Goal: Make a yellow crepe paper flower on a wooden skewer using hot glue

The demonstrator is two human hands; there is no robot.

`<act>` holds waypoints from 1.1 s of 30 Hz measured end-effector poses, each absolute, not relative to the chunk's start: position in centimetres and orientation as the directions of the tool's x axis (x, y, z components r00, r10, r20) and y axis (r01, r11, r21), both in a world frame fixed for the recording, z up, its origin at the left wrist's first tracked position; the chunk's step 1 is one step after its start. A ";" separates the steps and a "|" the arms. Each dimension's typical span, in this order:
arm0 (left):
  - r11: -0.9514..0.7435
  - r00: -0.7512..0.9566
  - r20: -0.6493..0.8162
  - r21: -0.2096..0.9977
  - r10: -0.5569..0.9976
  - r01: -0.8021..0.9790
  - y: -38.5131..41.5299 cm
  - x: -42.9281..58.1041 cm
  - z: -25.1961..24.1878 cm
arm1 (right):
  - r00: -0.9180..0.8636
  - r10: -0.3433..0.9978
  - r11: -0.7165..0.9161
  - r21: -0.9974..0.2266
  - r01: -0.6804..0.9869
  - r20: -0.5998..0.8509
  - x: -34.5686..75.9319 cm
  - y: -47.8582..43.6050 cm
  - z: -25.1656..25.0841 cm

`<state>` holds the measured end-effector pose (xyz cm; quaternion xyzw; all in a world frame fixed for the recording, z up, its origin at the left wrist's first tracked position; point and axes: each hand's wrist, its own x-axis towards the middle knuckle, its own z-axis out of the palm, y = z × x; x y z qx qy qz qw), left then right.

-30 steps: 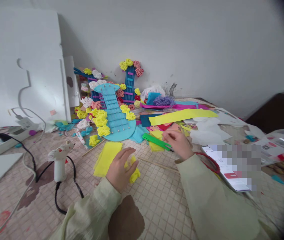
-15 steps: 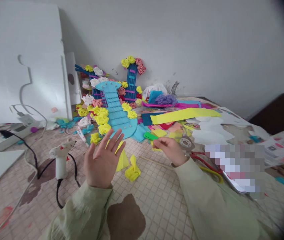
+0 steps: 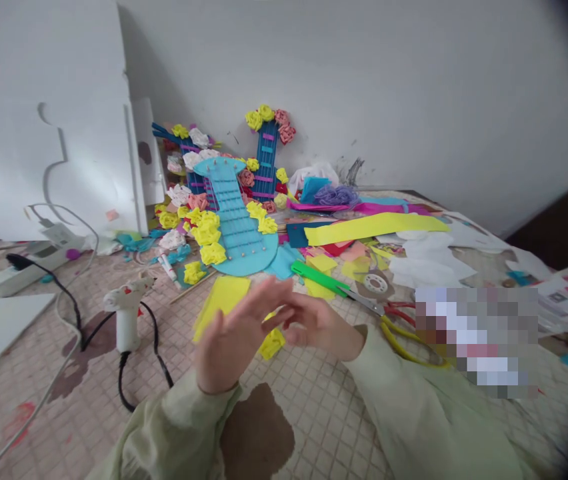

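Observation:
My left hand (image 3: 237, 337), its fingers stretched out and a little blurred, is held over the tiled tabletop. My right hand (image 3: 327, 325) meets it at the fingertips, with its fingers loosely curved and nothing visible in them. Under and behind the hands are a flat yellow paper piece (image 3: 221, 300) and a crumpled yellow paper piece (image 3: 273, 343), both partly covered. Just beyond my right hand lies a tool with a green handle (image 3: 320, 277) and a metal blade. A light blue guitar-shaped board (image 3: 241, 230) with yellow paper flowers (image 3: 207, 233) stands behind.
At left a white glue gun (image 3: 127, 313) stands with its black cord, near a white power strip (image 3: 29, 267). On the right are yellow handles (image 3: 409, 340), a tape roll (image 3: 375, 283), a long yellow strip (image 3: 379, 228) and white paper (image 3: 429, 260). More flower-covered boards (image 3: 265, 160) lean against the wall.
My right hand has let go of the green-handled tool, which now lies on the table. It has moved left and nearer to me, while my left hand has tilted and moved right to meet it.

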<state>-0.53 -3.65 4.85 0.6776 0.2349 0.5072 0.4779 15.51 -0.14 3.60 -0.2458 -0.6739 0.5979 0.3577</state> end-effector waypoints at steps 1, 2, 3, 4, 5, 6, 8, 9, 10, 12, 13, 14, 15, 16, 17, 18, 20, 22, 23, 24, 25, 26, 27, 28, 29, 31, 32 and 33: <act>-0.549 0.460 0.514 0.833 0.725 -0.066 -3.9 -0.4 4.9 | -0.647 0.735 0.178 -0.978 -0.106 0.203 15.5 -0.2 3.8; -0.667 0.555 0.546 0.745 0.628 0.022 -4.1 -0.3 5.0 | -0.658 0.718 0.211 -0.972 -0.103 0.226 15.7 -0.2 4.1; -0.766 0.642 0.552 0.636 0.532 0.088 -4.3 -0.2 5.0 | -0.645 0.723 0.249 -0.965 -0.088 0.245 16.0 -0.1 4.3; -0.837 0.712 0.536 0.531 0.453 0.134 -4.4 -0.2 5.0 | -0.615 0.746 0.280 -0.958 -0.056 0.254 16.5 0.2 4.6; -0.880 0.762 0.509 0.445 0.400 0.166 -4.5 -0.1 5.0 | -0.560 0.786 0.305 -0.952 -0.017 0.262 17.1 0.6 4.9; -0.906 0.789 0.491 0.379 0.371 0.190 -4.5 -0.1 4.9 | -0.452 0.853 0.312 -0.949 0.042 0.261 17.7 1.0 5.1; -0.924 0.815 0.454 0.295 0.359 0.243 -4.4 0.0 4.6 | -0.227 0.939 0.294 -0.946 0.140 0.258 18.7 1.7 5.6; -0.927 0.824 0.438 0.269 0.360 0.262 -4.3 0.0 4.4 | -0.162 0.951 0.291 -0.943 0.164 0.265 19.0 1.9 5.8; -0.929 0.830 0.426 0.251 0.360 0.273 -4.3 0.0 4.2 | -0.155 0.950 0.297 -0.938 0.177 0.272 19.1 1.8 6.1; -0.932 0.827 0.435 0.226 0.357 0.283 -4.2 0.0 3.8 | -0.279 0.919 0.345 -0.913 0.219 0.280 18.4 1.1 6.5; -0.934 0.820 0.449 0.213 0.355 0.287 -4.2 0.0 3.6 | -0.387 0.879 0.392 -0.885 0.250 0.279 17.7 0.5 6.7; -0.933 0.810 0.463 0.203 0.360 0.298 -4.3 0.0 3.4 | -0.507 0.818 0.454 -0.846 0.280 0.271 16.9 -0.1 7.0; -0.926 0.797 0.472 0.197 0.377 0.321 -4.5 0.1 3.2 | -0.604 0.748 0.528 -0.798 0.292 0.274 16.1 -0.7 7.1; -0.915 0.783 0.474 0.198 0.403 0.351 -4.7 0.2 3.0 | -0.680 0.686 0.584 -0.753 0.303 0.258 15.2 -1.2 7.3; -0.906 0.775 0.468 0.203 0.424 0.372 -4.8 0.3 2.8 | -0.739 0.632 0.627 -0.714 0.312 0.233 14.5 -1.5 7.5; -0.904 0.780 0.456 0.211 0.428 0.373 -5.0 0.4 2.6 | -0.773 0.603 0.645 -0.692 0.325 0.199 13.9 -1.7 7.7; -0.924 0.808 0.449 0.215 0.382 0.318 -5.1 0.6 2.5 | -0.785 0.604 0.642 -0.669 0.373 0.141 13.4 -1.3 8.0; -0.950 0.818 0.484 0.182 0.311 0.254 -4.8 0.4 2.6 | -0.733 0.666 0.615 -0.656 0.437 0.135 13.8 -0.5 8.2; -0.952 0.798 0.520 0.158 0.306 0.262 -4.6 0.2 2.8 | -0.688 0.710 0.599 -0.645 0.474 0.154 14.4 0.0 8.3; -0.944 0.763 0.559 0.137 0.325 0.301 -4.3 0.0 3.0 | -0.622 0.761 0.577 -0.631 0.519 0.185 15.2 0.5 8.3; -0.922 0.712 0.600 0.128 0.365 0.366 -4.0 -0.4 3.2 | -0.534 0.816 0.542 -0.613 0.575 0.220 16.2 0.9 8.3; -0.888 0.647 0.639 0.133 0.415 0.439 -3.7 -0.7 3.5 | -0.436 0.861 0.501 -0.583 0.640 0.261 17.3 1.2 8.2; -0.842 0.568 0.674 0.155 0.472 0.516 -3.4 -1.1 3.7 | -0.351 0.886 0.463 -0.530 0.710 0.303 18.5 1.5 8.1; -0.788 0.483 0.696 0.196 0.532 0.584 -3.1 -1.4 3.8 | -0.285 0.898 0.423 -0.476 0.771 0.336 19.8 1.6 7.9; -0.729 0.400 0.702 0.247 0.589 0.638 -2.9 -1.7 3.9 | -0.238 0.905 0.387 -0.450 0.805 0.353 21.1 1.6 7.7; -0.612 0.247 0.686 0.357 0.684 0.705 -2.5 -2.2 4.0 | -0.209 0.915 0.364 -0.484 0.796 0.345 23.7 1.1 7.3; -0.567 0.199 0.667 0.395 0.718 0.723 -2.3 -2.3 4.0 | -0.226 0.918 0.374 -0.529 0.761 0.325 24.9 0.7 7.1; -0.533 0.171 0.648 0.417 0.742 0.736 -2.2 -2.4 3.9 | -0.225 0.919 0.379 -0.564 0.734 0.324 26.1 0.2 6.9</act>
